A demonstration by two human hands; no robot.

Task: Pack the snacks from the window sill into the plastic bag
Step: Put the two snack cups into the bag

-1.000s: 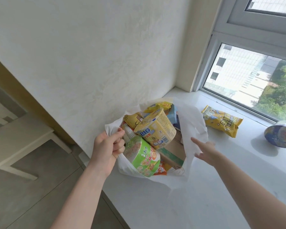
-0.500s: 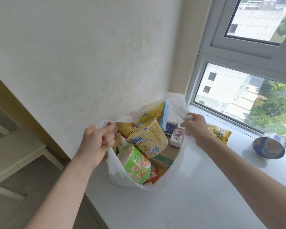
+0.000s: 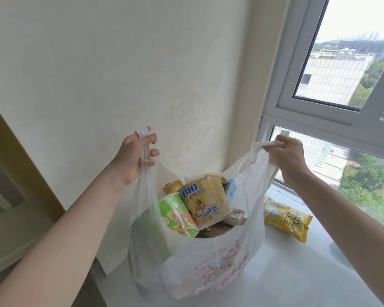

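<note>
Left hand (image 3: 135, 156) and right hand (image 3: 286, 158) gripping plastic bag (image 3: 208, 269) handles, yellow snack packet (image 3: 286, 220) beside it on sill (image 3: 297, 273)

The plastic bag (image 3: 208, 262) mouth gapes between the left hand (image 3: 134, 157) and right hand (image 3: 286, 156), though the yellow cup (image 3: 205, 201) and green cup (image 3: 177, 214) crowd it; wall close behind.

- A thin white plastic bag (image 3: 208, 262) with pink printing stands open on the white window sill (image 3: 297, 273), its two handles pulled up and apart.
- Inside it, a yellow cup (image 3: 205, 202) marked "BIG" and a green cup (image 3: 177, 214) lean tilted among smaller packets.
- A yellow snack packet (image 3: 286, 218) lies flat on the sill, just beside the bag, nearer the window.
</note>
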